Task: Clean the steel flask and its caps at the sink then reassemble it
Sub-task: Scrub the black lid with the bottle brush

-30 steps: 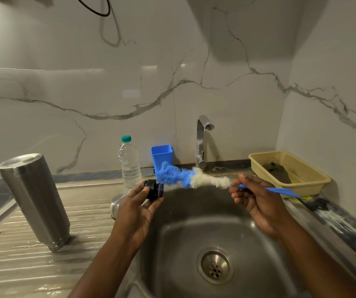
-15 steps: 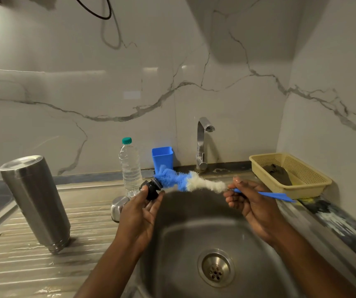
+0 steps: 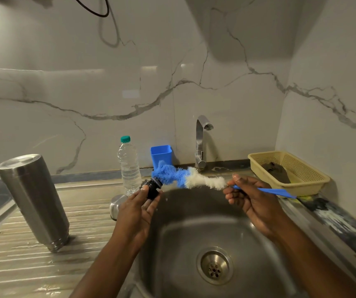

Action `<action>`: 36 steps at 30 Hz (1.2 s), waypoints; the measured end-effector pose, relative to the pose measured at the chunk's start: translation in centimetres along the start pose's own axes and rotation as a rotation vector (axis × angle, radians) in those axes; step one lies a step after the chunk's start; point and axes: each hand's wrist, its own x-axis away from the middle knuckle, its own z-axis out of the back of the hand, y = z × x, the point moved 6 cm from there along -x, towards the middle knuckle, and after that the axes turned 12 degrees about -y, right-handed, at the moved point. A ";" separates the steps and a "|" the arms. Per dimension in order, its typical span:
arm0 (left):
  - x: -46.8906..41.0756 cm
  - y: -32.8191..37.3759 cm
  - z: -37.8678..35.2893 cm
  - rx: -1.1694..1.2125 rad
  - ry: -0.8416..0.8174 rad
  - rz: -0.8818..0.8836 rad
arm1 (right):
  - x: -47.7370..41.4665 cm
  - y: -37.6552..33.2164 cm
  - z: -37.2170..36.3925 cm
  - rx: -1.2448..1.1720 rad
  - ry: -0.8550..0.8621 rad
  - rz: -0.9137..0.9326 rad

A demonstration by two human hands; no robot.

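While left hand (image 3: 138, 208) pinches small black cap (image 3: 153, 187) at fingertips over sink (image 3: 194, 224) edge, right hand (image 3: 253, 200) grips blue handle of bottle brush (image 3: 179, 177), bristle tip against cap. Risk imo: hard scrub + probably wet plastic = cap pops loose, drops into basin. Steel flask (image 3: 33, 198) stands upside down on ribbed drainboard (image 3: 22, 272), well left; stray elbow could tip it. Steel outer cap (image 3: 116, 204) just behind left hand, easy to knock.
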 end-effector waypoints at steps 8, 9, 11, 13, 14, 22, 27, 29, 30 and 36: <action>0.1 -0.4 -0.6 0.026 -0.034 0.007 | 0.0 0.4 -0.6 0.019 -0.035 -0.022; 0.0 0.0 -0.5 0.039 -0.031 -0.013 | 0.0 0.2 -0.4 0.016 -0.028 -0.016; 0.1 -0.1 -0.5 0.041 -0.033 -0.012 | 0.0 0.3 -0.3 0.016 -0.030 -0.016; 0.3 -1.1 -0.7 0.004 -0.044 0.029 | 0.1 0.8 -0.8 0.028 -0.045 -0.031; 0.4 -1.5 -0.8 -0.013 -0.050 0.045 | 0.1 1.1 -1.0 0.036 -0.050 -0.038; 0.5 -0.3 -1.1 0.020 -0.035 -0.011 | 0.1 0.9 -0.6 0.036 -0.041 -0.039; 0.4 -1.0 -1.0 -0.003 -0.051 0.034 | 0.1 0.7 -0.8 0.058 -0.043 -0.033; 0.0 -0.3 -0.7 0.007 -0.008 -0.016 | 0.2 0.5 -0.4 0.058 -0.033 -0.037; 0.0 -0.2 -0.6 0.001 0.001 -0.024 | 0.2 0.6 -0.3 0.068 -0.035 -0.042; 0.3 -1.1 -1.0 -0.020 -0.042 0.039 | 0.0 0.7 -0.8 0.061 -0.022 -0.023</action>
